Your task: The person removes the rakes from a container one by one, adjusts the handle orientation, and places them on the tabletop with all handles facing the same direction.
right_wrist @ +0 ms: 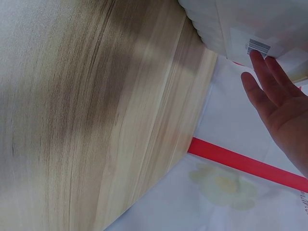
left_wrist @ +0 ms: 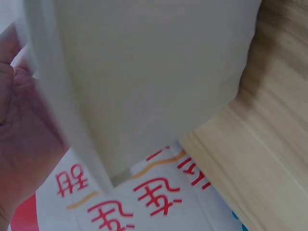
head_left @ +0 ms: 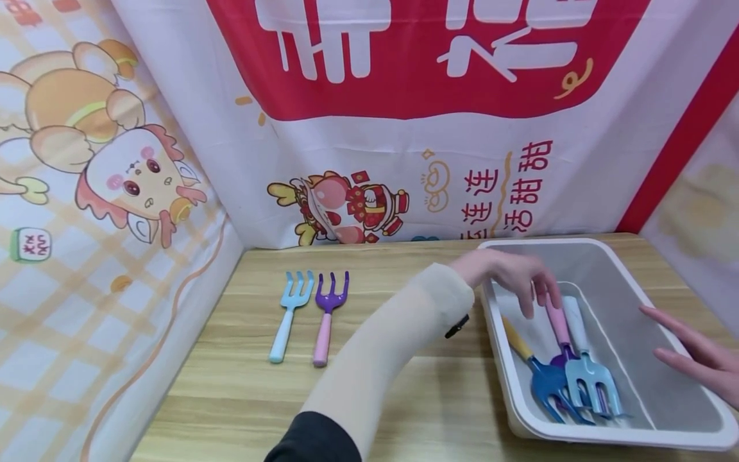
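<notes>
My left hand reaches over the left rim of a grey-white plastic bin. Its fingertips overlap the pink handle end of a purple garden hand fork, while the thumb hangs apart to the left. Beside that fork lie a light blue hand fork and a dark blue one with a yellow handle, their tines overlapping. At the bin's right side is my right hand. In the right wrist view its straight fingers are by the bin's outer wall, near a barcode label.
On the wooden table, a light blue hand fork and a purple one with a pink handle lie side by side, tines toward the back. Printed cloth walls stand behind and at both sides.
</notes>
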`<state>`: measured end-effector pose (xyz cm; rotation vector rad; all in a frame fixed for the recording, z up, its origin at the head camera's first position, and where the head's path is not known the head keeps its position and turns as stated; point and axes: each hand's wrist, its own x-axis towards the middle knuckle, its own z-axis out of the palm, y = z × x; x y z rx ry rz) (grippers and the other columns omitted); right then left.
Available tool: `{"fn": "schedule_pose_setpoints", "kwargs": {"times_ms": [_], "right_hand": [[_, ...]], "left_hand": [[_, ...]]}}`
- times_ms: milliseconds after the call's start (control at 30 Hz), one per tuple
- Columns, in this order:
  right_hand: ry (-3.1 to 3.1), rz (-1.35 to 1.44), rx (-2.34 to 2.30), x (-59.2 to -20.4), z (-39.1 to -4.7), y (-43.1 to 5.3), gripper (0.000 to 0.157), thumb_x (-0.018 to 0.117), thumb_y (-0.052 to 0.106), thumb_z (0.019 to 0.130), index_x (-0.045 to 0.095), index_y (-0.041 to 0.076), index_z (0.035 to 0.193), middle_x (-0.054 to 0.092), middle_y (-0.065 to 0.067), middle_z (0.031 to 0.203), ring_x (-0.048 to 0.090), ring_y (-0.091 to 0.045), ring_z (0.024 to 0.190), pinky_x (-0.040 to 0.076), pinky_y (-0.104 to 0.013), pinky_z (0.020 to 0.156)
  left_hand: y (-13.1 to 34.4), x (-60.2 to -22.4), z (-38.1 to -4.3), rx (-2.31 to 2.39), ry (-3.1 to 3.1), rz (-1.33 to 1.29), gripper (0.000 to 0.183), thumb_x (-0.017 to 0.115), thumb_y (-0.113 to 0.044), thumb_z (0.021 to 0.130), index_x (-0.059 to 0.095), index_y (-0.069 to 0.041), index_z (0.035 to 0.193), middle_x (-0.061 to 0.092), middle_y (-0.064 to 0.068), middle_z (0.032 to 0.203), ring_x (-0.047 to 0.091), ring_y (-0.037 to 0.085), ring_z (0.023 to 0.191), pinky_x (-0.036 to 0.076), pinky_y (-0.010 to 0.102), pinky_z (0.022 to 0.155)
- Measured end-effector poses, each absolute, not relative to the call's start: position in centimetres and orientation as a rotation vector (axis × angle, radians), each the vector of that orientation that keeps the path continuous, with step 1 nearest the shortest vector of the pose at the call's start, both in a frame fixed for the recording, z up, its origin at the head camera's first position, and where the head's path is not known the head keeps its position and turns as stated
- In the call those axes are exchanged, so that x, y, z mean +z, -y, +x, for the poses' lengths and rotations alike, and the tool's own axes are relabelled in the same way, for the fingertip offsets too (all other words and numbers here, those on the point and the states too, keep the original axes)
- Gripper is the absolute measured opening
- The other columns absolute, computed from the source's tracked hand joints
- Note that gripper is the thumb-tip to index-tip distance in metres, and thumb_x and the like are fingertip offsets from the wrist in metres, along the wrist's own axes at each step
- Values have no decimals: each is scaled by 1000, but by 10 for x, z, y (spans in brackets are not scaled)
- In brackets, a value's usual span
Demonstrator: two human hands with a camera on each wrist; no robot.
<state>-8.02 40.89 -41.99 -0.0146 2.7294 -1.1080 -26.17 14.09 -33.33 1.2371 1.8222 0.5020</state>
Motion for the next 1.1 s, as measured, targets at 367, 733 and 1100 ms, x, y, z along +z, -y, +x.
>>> {"fn": "schedule_pose_setpoints", "kwargs": {"times_ms": [367, 733, 1100], "right_hand": [[-2710, -2, -1170, -421, -74, -406, 74, 47, 27, 103, -5, 20, 155, -5, -40, 150, 12, -65, 125, 31, -76, 86], [-2709, -1, -1146, -419, -76, -408, 75, 48, 28, 102, -5, 19, 155, -1, -42, 148, 21, -64, 119, 45, -68, 81], [-2696, -4, -1168, -415, -75, -406, 73, 46, 28, 103, -2, 10, 155, -3, -40, 150, 12, -67, 125, 30, -75, 86]], "left_hand": [[-168, -361, -257, 177, -1947, 1050, 38, 78, 4, 75, 68, -19, 105, 61, -2, 107, 55, 9, 95, 43, 25, 84], [-170, -371, -252, 46, -1955, 850, 33, 80, 1, 73, 69, -18, 98, 59, -1, 106, 59, 15, 92, 50, 31, 77], [-177, -374, -251, 58, -1949, 894, 38, 78, 2, 73, 68, -19, 103, 58, -6, 106, 55, 9, 94, 45, 31, 85]]}}
